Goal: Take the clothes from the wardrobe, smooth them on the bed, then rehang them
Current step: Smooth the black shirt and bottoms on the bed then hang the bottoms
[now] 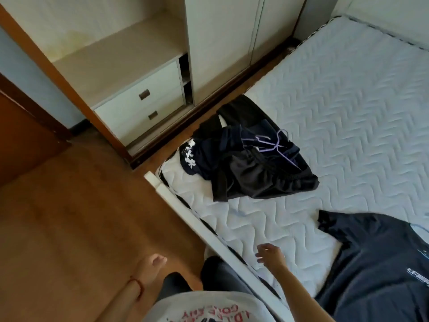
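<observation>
Hovering empty, fingers spread, the right hand [270, 253] is nearer the dark T-shirt [376, 259] than the left hand [152, 267].

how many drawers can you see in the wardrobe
2, stacked in the open left section below the shelf: the upper drawer and the lower drawer, each with a dark handle. More may sit behind the closed doors.
</observation>
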Tool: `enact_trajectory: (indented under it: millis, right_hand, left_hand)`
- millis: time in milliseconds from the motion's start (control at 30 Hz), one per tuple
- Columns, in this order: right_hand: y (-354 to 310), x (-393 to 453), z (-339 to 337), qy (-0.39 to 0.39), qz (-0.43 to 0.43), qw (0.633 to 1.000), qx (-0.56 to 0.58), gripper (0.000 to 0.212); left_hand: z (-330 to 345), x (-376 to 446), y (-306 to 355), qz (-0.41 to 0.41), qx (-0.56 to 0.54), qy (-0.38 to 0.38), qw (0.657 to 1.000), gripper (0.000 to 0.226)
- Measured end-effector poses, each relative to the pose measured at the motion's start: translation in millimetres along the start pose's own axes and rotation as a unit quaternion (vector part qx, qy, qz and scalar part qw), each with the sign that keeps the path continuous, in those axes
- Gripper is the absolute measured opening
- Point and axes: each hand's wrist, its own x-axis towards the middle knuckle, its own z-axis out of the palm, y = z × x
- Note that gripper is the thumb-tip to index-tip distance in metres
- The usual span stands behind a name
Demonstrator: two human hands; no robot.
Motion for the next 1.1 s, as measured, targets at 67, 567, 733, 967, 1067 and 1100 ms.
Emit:
enact_trajectory:
  millis: [67,567,733,967,1067,1100]
  right_hand:
    - [-41,17,-2,0.0,-0.023,1.0,0.007,0.018]
    - [-141,146,-126,0.243,-0.006,0.97,0.02,0.031]
    - [-143,211,-153,0.305,-0.036,0.951,-0.034,0.043]
    - [-138,276,-162,0.301,-0.099,0.933,-0.172,0.05]
    - [-138,285,-158,0.283,-0.094,0.936,-0.189,0.051]
    - [-140,285,-157,0.293,-0.097,0.933,-0.184,0.051]
  left_hand:
    - [-15,11,33,0.011,-0.004,0.0,1.0,0.025]
    - [13,188,297,0.261,0.203,-0.066,0.941,0.024]
    - [58,257,338,0.352,0.255,0.01,0.9,0.035]
    - [103,309,332,0.299,0.361,0.054,0.882,0.045]
    - [107,313,327,0.316,0.323,0.078,0.889,0.039]
    - [105,311,327,0.339,0.287,0.098,0.89,0.036]
